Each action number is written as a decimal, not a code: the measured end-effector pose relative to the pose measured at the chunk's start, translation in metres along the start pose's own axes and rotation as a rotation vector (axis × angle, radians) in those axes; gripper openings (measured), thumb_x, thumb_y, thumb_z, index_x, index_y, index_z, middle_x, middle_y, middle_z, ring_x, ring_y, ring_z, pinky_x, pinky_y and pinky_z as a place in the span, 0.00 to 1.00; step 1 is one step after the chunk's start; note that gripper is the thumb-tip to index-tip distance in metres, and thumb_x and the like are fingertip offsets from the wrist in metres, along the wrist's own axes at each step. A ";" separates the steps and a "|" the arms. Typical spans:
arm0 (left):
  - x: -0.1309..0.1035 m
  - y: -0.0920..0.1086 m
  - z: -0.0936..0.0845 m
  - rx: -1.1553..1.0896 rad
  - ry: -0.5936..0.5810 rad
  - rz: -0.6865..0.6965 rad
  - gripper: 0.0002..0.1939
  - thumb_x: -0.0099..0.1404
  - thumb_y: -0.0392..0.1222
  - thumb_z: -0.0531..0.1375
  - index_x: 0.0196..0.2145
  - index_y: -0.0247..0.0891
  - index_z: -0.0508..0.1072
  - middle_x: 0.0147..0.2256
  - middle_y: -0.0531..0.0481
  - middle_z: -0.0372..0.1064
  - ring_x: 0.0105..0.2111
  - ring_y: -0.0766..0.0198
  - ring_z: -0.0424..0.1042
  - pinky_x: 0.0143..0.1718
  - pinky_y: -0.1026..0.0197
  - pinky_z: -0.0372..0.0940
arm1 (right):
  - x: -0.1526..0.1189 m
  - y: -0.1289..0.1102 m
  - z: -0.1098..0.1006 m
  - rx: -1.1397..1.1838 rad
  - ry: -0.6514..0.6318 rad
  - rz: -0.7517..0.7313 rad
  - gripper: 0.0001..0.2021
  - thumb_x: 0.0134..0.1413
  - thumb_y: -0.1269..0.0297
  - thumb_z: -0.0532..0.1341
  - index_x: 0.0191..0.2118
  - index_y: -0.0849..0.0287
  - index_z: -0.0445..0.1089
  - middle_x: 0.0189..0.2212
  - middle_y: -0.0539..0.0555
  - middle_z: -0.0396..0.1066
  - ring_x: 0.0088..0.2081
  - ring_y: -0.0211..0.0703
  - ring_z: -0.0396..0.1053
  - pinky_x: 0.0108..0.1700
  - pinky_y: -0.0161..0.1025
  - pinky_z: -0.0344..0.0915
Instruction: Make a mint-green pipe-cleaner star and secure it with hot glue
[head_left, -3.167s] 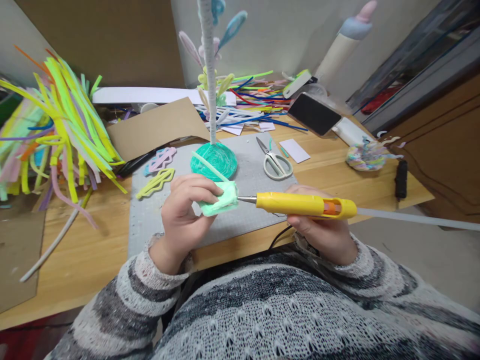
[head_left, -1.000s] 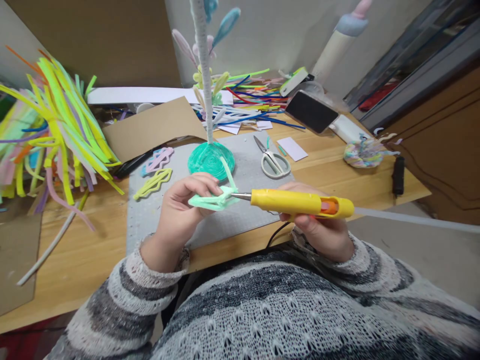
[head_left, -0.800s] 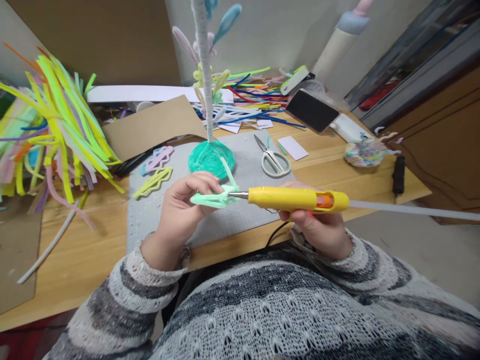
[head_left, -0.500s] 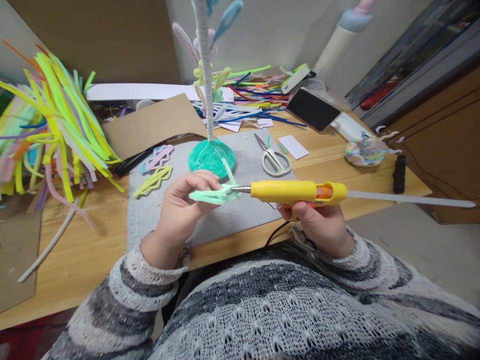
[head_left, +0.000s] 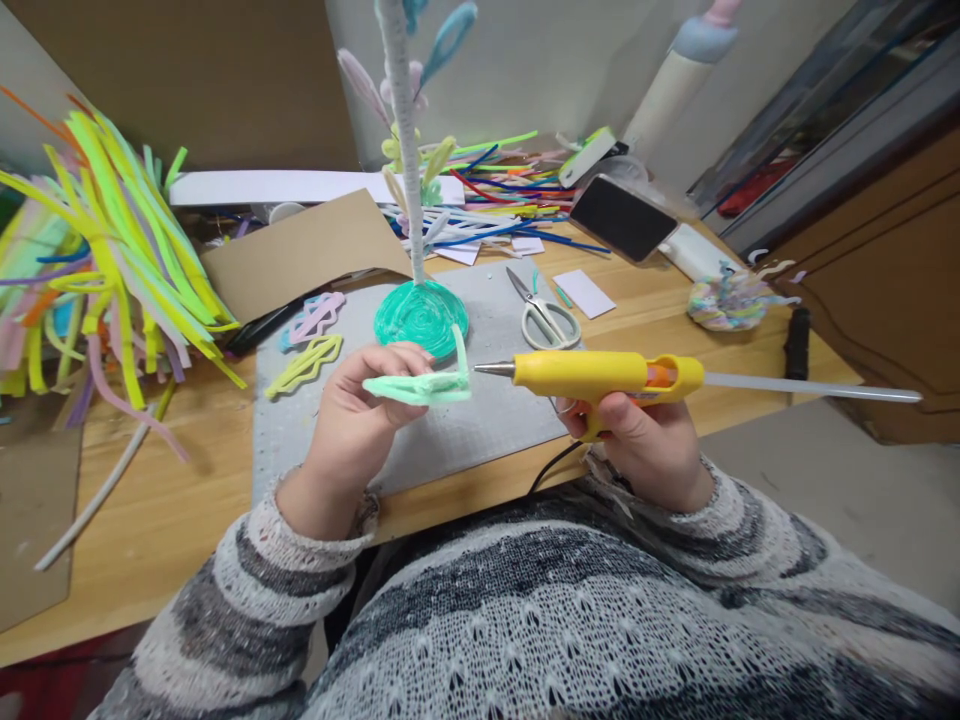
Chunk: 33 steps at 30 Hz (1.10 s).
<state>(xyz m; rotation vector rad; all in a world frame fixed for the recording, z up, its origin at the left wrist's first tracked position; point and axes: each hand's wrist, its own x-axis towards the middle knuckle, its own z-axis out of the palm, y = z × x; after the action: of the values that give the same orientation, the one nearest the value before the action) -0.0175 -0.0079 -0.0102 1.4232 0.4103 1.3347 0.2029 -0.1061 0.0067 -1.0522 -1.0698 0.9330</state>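
My left hand pinches a mint-green pipe cleaner piece, whose one strip stands up at its right end. In my right hand is a yellow glue gun, its metal nozzle pointing left, a small gap from the green piece. A long clear glue stick juts from the gun's back. Behind my left hand, a round teal base carries an upright white-wrapped stem with pastel loops. Yellow and pink zigzag pieces lie left of the base.
Scissors and a white card lie right of the base, near a phone. A cardboard sheet and a large pipe cleaner bundle are at the left. A pastel coiled item sits at the right.
The glue gun has moved slightly right, and its nozzle has come away from the green piece. My left hand has turned the piece a little, so its strip stands more upright.
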 end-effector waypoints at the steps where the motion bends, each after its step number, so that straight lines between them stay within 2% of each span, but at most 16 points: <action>1: 0.000 0.000 0.000 -0.029 0.001 -0.018 0.13 0.55 0.45 0.71 0.27 0.41 0.69 0.29 0.54 0.72 0.36 0.66 0.73 0.43 0.60 0.69 | -0.001 -0.001 0.000 0.008 0.007 0.006 0.16 0.48 0.48 0.69 0.33 0.56 0.73 0.23 0.50 0.71 0.23 0.36 0.68 0.19 0.33 0.64; 5: 0.000 0.001 0.001 -0.109 -0.008 -0.055 0.11 0.55 0.42 0.71 0.28 0.40 0.71 0.29 0.54 0.73 0.37 0.67 0.73 0.44 0.62 0.68 | -0.003 0.000 -0.001 0.002 -0.015 0.041 0.15 0.48 0.49 0.70 0.33 0.56 0.75 0.24 0.51 0.73 0.23 0.36 0.69 0.21 0.33 0.66; 22: -0.001 0.002 0.001 -0.126 0.010 -0.068 0.11 0.53 0.43 0.72 0.28 0.41 0.72 0.29 0.54 0.73 0.37 0.65 0.73 0.44 0.59 0.68 | -0.006 0.011 -0.009 -0.088 -0.040 -0.029 0.12 0.51 0.52 0.68 0.35 0.54 0.74 0.24 0.49 0.70 0.23 0.36 0.66 0.21 0.34 0.65; 27: 0.000 0.002 0.001 -0.127 0.002 -0.056 0.10 0.54 0.42 0.71 0.28 0.41 0.73 0.29 0.54 0.73 0.36 0.66 0.72 0.44 0.60 0.67 | -0.006 0.007 -0.015 -0.156 -0.111 -0.084 0.11 0.56 0.57 0.66 0.43 0.52 0.73 0.31 0.50 0.72 0.28 0.36 0.68 0.28 0.36 0.67; 33: 0.000 0.004 0.002 -0.116 0.006 -0.078 0.11 0.53 0.40 0.72 0.26 0.40 0.72 0.28 0.54 0.72 0.35 0.65 0.71 0.41 0.59 0.67 | -0.005 -0.005 -0.019 -0.317 -0.209 -0.104 0.07 0.59 0.59 0.64 0.39 0.55 0.73 0.33 0.52 0.69 0.33 0.40 0.67 0.37 0.41 0.67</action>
<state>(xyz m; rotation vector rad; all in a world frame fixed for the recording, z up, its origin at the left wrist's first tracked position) -0.0172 -0.0102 -0.0061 1.2950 0.3827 1.2795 0.2202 -0.1161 0.0075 -1.1610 -1.4686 0.8178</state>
